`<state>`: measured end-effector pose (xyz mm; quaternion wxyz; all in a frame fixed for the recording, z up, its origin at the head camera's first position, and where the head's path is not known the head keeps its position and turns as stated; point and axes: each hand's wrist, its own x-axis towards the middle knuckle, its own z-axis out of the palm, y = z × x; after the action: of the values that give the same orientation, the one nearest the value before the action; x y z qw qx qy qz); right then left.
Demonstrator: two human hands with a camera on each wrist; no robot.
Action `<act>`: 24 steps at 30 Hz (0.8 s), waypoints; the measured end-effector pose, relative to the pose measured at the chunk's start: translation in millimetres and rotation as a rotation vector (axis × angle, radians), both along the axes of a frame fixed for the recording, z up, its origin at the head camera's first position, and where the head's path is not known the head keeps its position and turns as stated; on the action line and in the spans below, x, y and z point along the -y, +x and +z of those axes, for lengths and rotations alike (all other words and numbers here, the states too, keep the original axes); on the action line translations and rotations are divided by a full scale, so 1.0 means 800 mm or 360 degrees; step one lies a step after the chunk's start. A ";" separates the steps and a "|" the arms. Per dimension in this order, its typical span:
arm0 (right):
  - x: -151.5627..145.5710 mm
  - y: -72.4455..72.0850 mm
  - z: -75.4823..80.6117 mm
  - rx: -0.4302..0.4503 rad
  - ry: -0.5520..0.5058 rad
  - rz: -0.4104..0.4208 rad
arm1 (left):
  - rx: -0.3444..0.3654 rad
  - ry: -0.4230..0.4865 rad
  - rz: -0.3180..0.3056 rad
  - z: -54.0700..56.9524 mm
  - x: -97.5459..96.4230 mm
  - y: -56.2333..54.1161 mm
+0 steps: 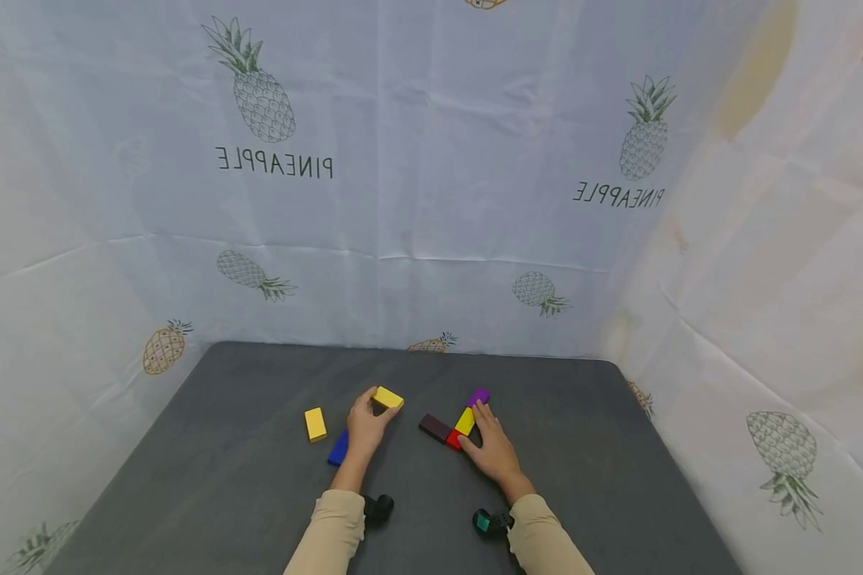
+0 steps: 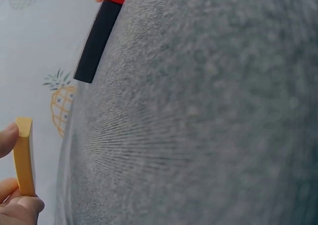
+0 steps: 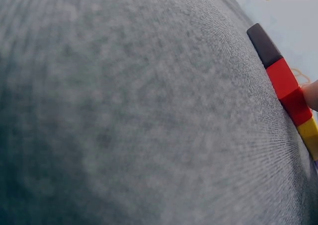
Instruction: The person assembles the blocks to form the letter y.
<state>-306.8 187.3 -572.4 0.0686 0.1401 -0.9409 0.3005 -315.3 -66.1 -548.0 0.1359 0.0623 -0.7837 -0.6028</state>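
A yellow block (image 1: 388, 398) is pinched between the thumb and fingers of my left hand (image 1: 365, 427). In the left wrist view this yellow block (image 2: 25, 160) stands on end between the fingertips. My right hand (image 1: 496, 455) rests beside a joined line of blocks, its thumb touching the red block (image 1: 454, 439) and its fingertips at the purple block (image 1: 479, 395). Between those two lies another yellow block (image 1: 465, 421). A dark block (image 1: 435, 428) extends leftward from the red one, forming a corner.
Left of my left hand, a loose yellow block (image 1: 316, 424) lies on the dark grey table (image 1: 244, 511). A blue block (image 1: 339, 449) is partly hidden by the left hand. A pineapple-print curtain (image 1: 431, 200) hangs behind the table and along its sides.
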 end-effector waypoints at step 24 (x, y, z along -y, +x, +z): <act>0.000 -0.001 0.002 -0.0006 -0.0001 0.0015 | -0.0001 -0.0030 -0.0103 -0.015 -0.031 -0.007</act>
<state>-307.2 187.1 -571.1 0.0689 0.1451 -0.9401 0.3007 -320.6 -41.0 -559.6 0.1172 0.0353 -0.7910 -0.5994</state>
